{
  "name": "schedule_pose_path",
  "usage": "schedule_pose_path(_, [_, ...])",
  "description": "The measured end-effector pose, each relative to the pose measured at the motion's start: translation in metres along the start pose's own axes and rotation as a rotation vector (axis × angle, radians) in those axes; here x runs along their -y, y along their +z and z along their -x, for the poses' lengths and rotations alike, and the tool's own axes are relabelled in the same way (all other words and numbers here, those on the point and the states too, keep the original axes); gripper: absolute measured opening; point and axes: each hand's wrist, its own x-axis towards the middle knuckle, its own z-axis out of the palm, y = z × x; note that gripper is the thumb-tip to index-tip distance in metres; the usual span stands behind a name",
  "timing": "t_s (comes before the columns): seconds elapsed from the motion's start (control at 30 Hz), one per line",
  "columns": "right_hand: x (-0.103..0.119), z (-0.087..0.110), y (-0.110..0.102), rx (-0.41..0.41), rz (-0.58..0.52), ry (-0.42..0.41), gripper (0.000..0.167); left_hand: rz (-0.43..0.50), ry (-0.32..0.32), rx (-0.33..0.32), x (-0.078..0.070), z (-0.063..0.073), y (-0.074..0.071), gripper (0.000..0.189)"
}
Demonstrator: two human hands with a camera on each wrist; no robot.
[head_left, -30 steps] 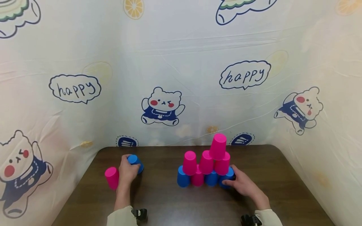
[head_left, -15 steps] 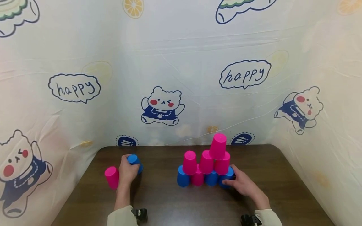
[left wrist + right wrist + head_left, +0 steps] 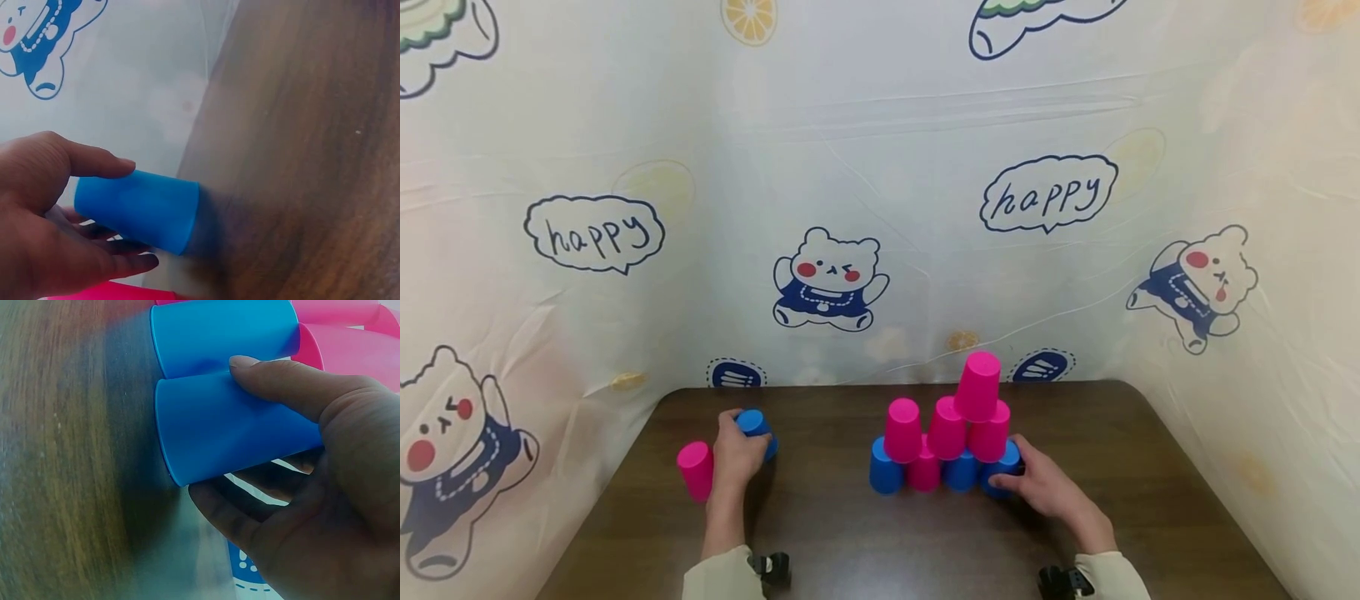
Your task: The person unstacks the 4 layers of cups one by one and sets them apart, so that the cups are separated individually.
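Your cup pyramid (image 3: 947, 430) has four at its base, three above and one top pink cup (image 3: 978, 387); its third tier looks half filled. Well left of the pyramid, your left hand (image 3: 737, 456) curls around a loose blue cup (image 3: 751, 423); a loose pink cup (image 3: 695, 472), farther left, also looks unplaced. Your right hand (image 3: 1047, 485) grips the pyramid's right-end blue cup (image 3: 212, 428).

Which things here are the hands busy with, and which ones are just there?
For the job:
Blue cup, gripped by the left hand
Stacked pink and blue cups; the right hand holds the bottom row's end blue cup
Lone pink cup, probably

Just there:
Patterned sheet behind
Brown table underneath
Black wrist gadgets
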Motion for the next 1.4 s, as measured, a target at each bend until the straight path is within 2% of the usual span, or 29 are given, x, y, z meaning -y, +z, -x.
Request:
schedule_pose_path(0.17, [0.001,0.0,0.0,0.01,0.0,0.006,0.063,0.018,-0.015,0.008,-0.011,0.005,-0.005,0.087])
schedule_pose_path(0.53, [-0.001,-0.001,0.0,0.005,0.015,0.005,0.064,0.045,0.06,-0.051,-0.033,0.019,-0.01,0.086])
schedule_pose_path(0.7, [-0.001,-0.001,0.0,0.003,0.016,0.001,0.064,0.054,0.099,-0.104,-0.054,0.031,-0.016,0.082])
schedule_pose_path(0.93, [0.001,0.0,-0.001,0.001,0.014,0.006,0.063,0.073,0.218,-0.187,-0.086,0.045,-0.019,0.072])
schedule_pose_path(1.1, [0.002,0.0,-0.002,0.001,0.02,0.008,0.062,0.144,0.312,-0.209,-0.103,0.057,-0.009,0.065])
schedule_pose_path(1.27, [0.002,0.0,-0.002,0.0,0.026,0.01,0.061,0.205,0.419,-0.186,-0.113,0.065,0.008,0.058])
schedule_pose_path(1.4, [0.001,0.001,-0.002,0.004,0.023,0.008,0.059,0.214,0.467,-0.156,-0.118,0.073,0.023,0.056])
